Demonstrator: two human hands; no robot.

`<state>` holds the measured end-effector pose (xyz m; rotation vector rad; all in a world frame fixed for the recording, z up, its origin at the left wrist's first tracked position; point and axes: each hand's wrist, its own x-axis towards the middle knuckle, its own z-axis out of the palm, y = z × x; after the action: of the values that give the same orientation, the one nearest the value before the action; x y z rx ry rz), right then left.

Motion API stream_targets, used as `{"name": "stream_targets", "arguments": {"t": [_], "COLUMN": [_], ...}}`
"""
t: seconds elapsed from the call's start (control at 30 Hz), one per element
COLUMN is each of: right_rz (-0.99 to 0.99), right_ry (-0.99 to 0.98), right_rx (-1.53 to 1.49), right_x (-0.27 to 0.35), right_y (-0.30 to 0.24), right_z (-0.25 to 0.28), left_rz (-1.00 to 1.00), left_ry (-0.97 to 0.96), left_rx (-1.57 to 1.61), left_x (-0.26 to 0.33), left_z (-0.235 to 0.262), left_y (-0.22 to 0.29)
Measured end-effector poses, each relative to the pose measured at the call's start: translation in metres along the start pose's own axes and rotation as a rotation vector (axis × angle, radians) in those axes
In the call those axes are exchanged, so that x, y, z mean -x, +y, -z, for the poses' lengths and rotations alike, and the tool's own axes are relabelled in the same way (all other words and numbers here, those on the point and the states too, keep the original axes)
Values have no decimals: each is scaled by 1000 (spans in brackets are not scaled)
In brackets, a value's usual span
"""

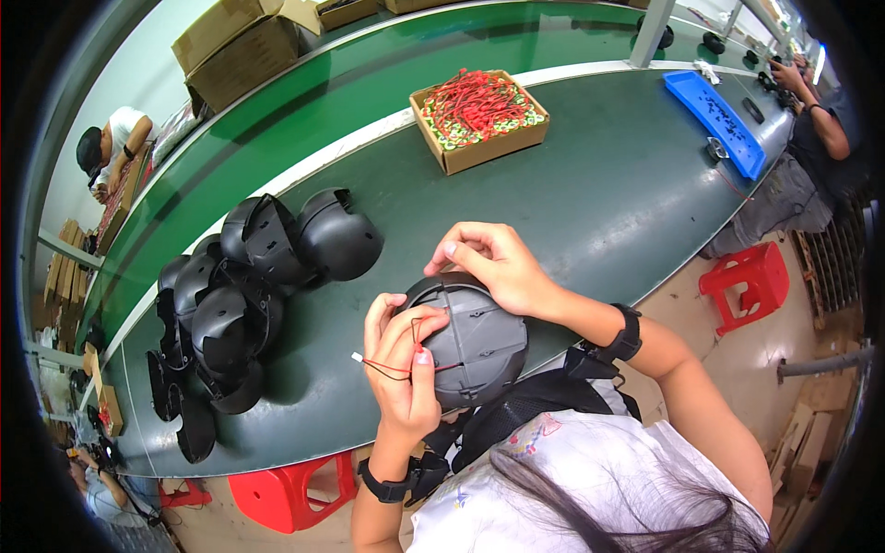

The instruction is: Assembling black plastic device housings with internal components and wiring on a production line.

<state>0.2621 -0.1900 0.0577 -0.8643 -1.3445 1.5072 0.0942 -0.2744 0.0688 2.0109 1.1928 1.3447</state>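
Note:
A round black plastic shell [470,341], its ribbed grey-black inner side showing, is held at the near edge of the green table. My left hand [401,364] grips its left side, fingers bent over the rim. A thin red and black wire with a small white connector [358,357] runs from the shell across these fingers. My right hand [498,267] is closed at the far rim, thumb and index finger bent close together; whether something small is between them is hidden. More curved black shells [341,241] lie piled to the left.
A cardboard box [452,157] of red wires and small round green-white parts stands farther back. At the far right is a blue tray [710,120] with small dark pieces. Beyond the table runs a green conveyor belt [359,101]. Red stools [747,286] stand on the floor; other people work nearby.

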Motion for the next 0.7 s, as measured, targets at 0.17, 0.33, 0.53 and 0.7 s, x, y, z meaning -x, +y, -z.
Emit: {"name": "stream_targets", "arguments": {"t": [0.17,0.33,0.53,0.7], "right_rz": [27,-5,-42,-97], "right_ry": [-15,-186,-494,-590], "right_rx": [34,-6,-91,-85], "right_x": [1,3,-1,-4], "right_y": [-1,5,3,-2], "right_z": [-4,-1,-2,-3], "left_rz": [60,45,10,-17], "left_ry": [21,16,12,35], "left_rx": [-12,15,22,30], "left_x": [9,9,11,7], "left_z": [-1,1,3,3], "left_y": [10,5,3,3]}}
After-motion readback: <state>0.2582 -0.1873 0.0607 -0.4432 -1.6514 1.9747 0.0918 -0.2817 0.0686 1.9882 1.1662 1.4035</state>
